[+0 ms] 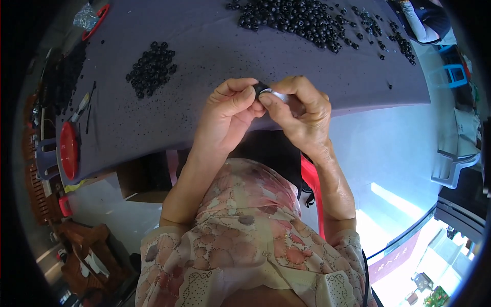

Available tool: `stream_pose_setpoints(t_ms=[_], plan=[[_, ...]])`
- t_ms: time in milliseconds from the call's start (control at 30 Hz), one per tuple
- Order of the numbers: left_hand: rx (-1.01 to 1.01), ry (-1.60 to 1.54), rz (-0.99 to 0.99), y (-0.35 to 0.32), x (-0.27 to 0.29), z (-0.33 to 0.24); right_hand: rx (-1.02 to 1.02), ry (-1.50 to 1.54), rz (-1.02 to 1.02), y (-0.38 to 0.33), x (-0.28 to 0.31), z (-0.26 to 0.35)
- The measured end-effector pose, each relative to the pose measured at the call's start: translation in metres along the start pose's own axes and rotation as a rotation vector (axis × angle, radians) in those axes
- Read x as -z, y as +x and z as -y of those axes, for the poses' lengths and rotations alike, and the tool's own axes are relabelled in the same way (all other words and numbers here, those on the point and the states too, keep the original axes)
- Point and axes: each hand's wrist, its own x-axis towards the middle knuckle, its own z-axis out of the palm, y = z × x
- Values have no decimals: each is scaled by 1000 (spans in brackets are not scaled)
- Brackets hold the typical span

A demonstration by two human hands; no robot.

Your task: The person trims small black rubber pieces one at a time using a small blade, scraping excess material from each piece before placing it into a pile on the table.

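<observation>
Over the near edge of the dark cloth-covered table [194,51], my two hands meet. Pinched in the fingertips of my left hand [225,112] is a small round black part [260,88]. My right hand [309,112] is closed around a small pale, shiny tool [279,95], its tip up against the black part; fingers hide most of it, so its kind is unclear. Ahead and to the left lies a small pile of similar black parts [152,69]. A much larger pile of black parts [291,20] spreads across the far side.
Black crumbs are scattered over the cloth. A red tray [68,149] sits at the left edge, near a brush-like tool [82,106]. Far left is a red dish [97,23] with a clear bag [86,18]. Another person's sleeve [420,23] shows far right; a grey chair [456,166] stands right.
</observation>
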Motion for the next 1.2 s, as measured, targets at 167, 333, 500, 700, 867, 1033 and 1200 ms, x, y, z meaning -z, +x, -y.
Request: stream_pose_setpoints(t_ms=[167,333,500,700,867,1033,1200], plan=[[-19,-19,-5,2,1,-1,-297,253,-102,5,8,1],[-28,4,-9,2,4,0,-206,204,2,0,1,5],[-51,68,-49,1,2,1,-197,196,-11,0,1,5],[-27,60,-17,3,4,1,-195,186,24,1,4,0],[-19,55,-18,3,4,1,-151,183,28,0,4,-6],[-10,73,-13,3,6,-1,-132,94,46,1,5,-2],[-16,111,-20,3,5,-1,-155,78,24,0,5,-4]])
